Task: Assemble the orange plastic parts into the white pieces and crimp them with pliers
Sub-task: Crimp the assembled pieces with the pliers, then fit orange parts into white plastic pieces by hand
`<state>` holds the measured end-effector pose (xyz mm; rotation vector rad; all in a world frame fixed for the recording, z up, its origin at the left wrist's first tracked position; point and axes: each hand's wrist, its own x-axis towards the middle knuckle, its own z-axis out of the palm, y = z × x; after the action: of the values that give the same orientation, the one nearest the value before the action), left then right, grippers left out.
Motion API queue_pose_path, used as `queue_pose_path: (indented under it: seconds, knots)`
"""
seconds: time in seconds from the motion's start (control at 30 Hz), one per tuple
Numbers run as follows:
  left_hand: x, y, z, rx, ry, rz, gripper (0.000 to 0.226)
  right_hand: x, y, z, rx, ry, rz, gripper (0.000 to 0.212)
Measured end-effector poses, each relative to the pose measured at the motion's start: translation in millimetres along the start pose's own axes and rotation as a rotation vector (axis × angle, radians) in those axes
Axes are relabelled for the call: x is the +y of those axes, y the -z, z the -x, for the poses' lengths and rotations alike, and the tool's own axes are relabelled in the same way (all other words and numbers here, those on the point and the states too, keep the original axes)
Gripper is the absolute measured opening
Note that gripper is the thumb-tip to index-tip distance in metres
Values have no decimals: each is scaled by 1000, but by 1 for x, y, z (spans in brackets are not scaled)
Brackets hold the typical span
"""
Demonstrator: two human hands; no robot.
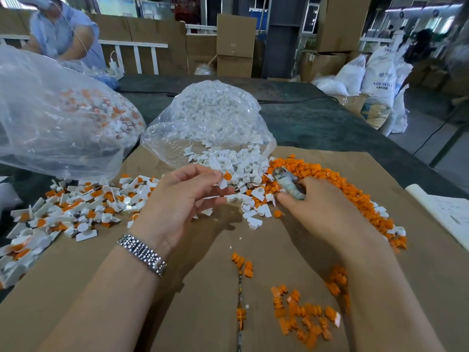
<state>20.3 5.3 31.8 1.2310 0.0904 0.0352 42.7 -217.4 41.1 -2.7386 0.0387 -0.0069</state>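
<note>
My left hand pinches a white piece with an orange part at its fingertips, above the cardboard sheet. My right hand grips the pliers, whose taped handle and metal nose stick out towards the piles. Loose white pieces spill from a clear bag just beyond my hands. A long heap of orange parts runs along the right. Assembled white-and-orange pieces lie in a pile to the left.
A large clear bag with mixed white and orange pieces stands at the left. Scattered orange parts lie near the front. A paper sheet hangs at the right table edge. Another person works at the far left, with boxes and sacks behind.
</note>
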Motion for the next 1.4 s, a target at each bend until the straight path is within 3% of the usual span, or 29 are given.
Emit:
queue_pose_path:
  seconds: [0.1,0.2,0.33,0.4,0.5,0.6,0.67,0.77,0.83,0.97,1.03,1.1,1.17,1.27,1.33,1.4]
  knots:
    - [-1,0,-1,40,-18,-88,9,4,-7,-4,16,-97,173,53]
    - [-2,3,-2,198,-63,-268,11,5,-11,-8,15,-145,224,67]
    - [-3,16,-8,478,-239,-938,11,7,-12,-10,11,-177,213,70]
    - [-1,21,-8,562,-307,-1165,11,5,-10,-10,85,-120,187,60]
    - [-1,27,-9,631,-335,-1320,12,1,-9,-9,163,82,63,27]
    - [-5,15,-5,445,-495,-1286,14,-3,-13,-5,4,180,38,18]
    - [-12,-1,2,157,-515,-1244,4,-3,-16,-5,-46,186,92,15]
    - [-32,-20,6,-216,-471,-1356,22,-2,-17,-7,-7,202,116,11]
    - [-38,-24,4,-270,-469,-1424,30,-4,-19,-7,36,225,165,11]
    - [-42,-24,1,-236,-494,-1418,18,-8,-19,-7,146,214,41,16]
    - [-41,-23,0,-183,-478,-1368,13,-10,-18,-7,160,223,-106,15]
    - [-34,-21,0,-76,-383,-1168,6,-11,-15,-5,156,223,-259,18]
    - [-25,-18,3,-21,-183,-761,3,-12,-10,-2,136,218,-471,22]
    - [-14,-17,6,-69,99,-38,12,-14,-2,1,79,245,-776,24]
    - [-12,-16,3,-95,157,170,15,-15,0,3,53,297,-894,17]
    - [-11,-15,1,-130,161,228,14,-16,1,4,13,342,-963,8]
